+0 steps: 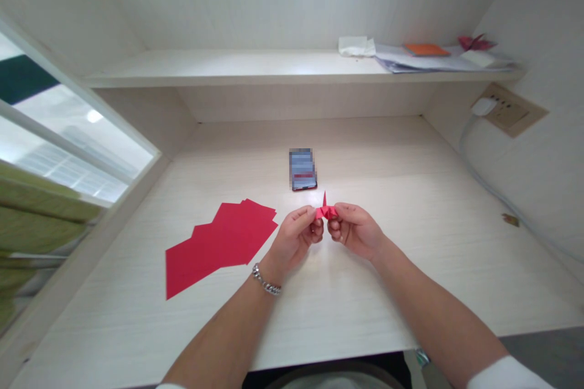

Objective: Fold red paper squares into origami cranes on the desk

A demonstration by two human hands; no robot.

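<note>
Between my two hands is a small red origami crane [326,212], a thin point of it sticking straight up. My left hand [298,232], with a silver chain bracelet at the wrist, pinches its left side between thumb and fingers. The right side is pinched by my right hand [358,230] in the same way. My fingers cover parts of the folded paper. To the left of my left hand lie several overlapping sheets of red paper [219,240], flat on the desk.
A phone [303,170] with a lit, blurred screen lies beyond my hands on the white desk [387,158]. The shelf [228,67] above holds papers [392,61], a tissue [356,46] and a red folded paper piece [476,42]. A cable [483,179] hangs from the socket [513,110] at right.
</note>
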